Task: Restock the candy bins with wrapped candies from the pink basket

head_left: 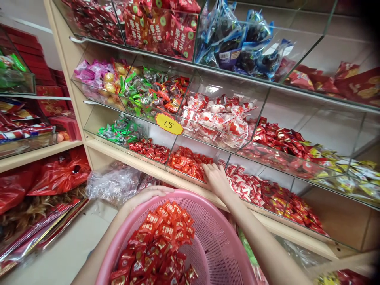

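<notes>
A pink plastic basket [225,233] with a perforated wall is tilted in front of me. Inside lie orange-red wrapped candies [170,223] and darker red wrapped candies [148,261], heaped toward its left side. My left hand [152,194] is closed over the basket's far left rim, its fingers partly hidden. Beyond the basket, my right hand [215,177] reaches into a bottom-shelf compartment, beside orange-red wrapped candies [187,162]. Its fingers are bent and close together, fingertips hidden, so anything in them cannot be seen. Red-and-white wrapped candies [245,184] lie just right of that hand.
Clear-walled shelf bins [267,109] full of wrapped sweets rise ahead. A yellow price tag [169,124] reading 15 hangs above the bottom row. A wooden shelf edge [142,160] runs before the bins. Clear plastic bags [114,184] lie below at left.
</notes>
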Tool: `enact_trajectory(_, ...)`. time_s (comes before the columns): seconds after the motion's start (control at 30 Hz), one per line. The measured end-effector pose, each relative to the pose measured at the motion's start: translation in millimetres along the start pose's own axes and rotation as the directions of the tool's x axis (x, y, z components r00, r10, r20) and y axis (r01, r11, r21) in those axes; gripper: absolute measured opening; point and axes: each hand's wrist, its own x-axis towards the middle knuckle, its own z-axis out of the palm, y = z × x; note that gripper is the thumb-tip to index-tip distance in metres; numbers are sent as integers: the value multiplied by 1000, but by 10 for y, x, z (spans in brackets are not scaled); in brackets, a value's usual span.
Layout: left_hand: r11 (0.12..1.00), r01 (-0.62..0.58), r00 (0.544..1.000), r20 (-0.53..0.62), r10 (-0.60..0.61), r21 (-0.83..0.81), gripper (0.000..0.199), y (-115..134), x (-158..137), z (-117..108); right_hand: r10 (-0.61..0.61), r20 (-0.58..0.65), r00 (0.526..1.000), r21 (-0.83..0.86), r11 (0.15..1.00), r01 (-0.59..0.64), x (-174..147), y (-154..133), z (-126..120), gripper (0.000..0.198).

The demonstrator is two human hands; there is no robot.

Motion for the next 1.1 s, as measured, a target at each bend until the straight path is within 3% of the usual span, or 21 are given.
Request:
enact_trajectory(0.37, 996, 68, 997, -20, -70, -54, 38, -193, 91, -50, 105, 215, 971, -34, 994, -100, 92, -89, -33, 24)
enact_trajectory(0.67, 986, 95, 995, -7, -96, -135, 38, -177, 85, -15, 133, 189, 973, -8, 991, -133, 104, -98, -30, 23)
enact_trajectory(0.8, 990, 84, 996, -1, -85, -117, 37, -116, 68, -8, 122, 146, 982, 22, 992, -127, 81, -89, -12, 19)
enact_trajectory(0.93, 991, 79, 997, 1, -80, -111, 37, -36, 35, 19, 80, 19, 997, 92, 992, -82, 38, -50, 38, 17)
enact_trajectory(1.1, 990, 86, 996, -8, -88, -108, 39, -36, 26, 26, 146, -232, 962, 413, 910, -38, -99, -107, -21, 29)
